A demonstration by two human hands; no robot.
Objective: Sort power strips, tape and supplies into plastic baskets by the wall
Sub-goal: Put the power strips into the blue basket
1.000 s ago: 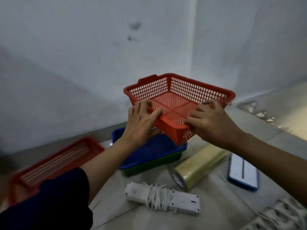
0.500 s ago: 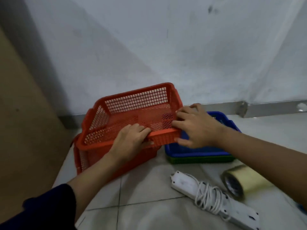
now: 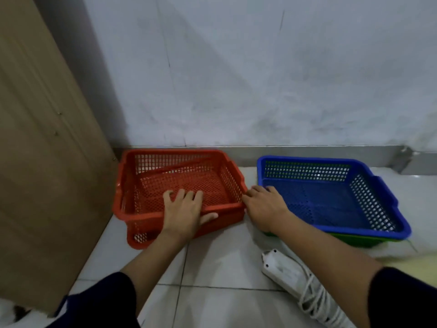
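Seating is what matters in this step, I judge: the red basket (image 3: 179, 185) in the left centre of the frame is nested in another red one beneath it, and it sits a little skewed, so I should press down evenly on the near rim until the two rims meet all round. My left hand (image 3: 183, 209) lies over that near rim, fingers curled inside the basket and thumb along the outer wall, gripping the rim. My right hand (image 3: 264, 207) rests at the basket's right corner, fingers loosely bent and touching the red edge; I cannot tell whether they hook it. Both forearms reach up from the bottom of the frame. Right of centre the blue basket (image 3: 331, 195) sits stacked on a green basket (image 3: 354, 240). At lower right a power strip (image 3: 283, 271) lies on the tiled floor (image 3: 224, 261), unsorted.
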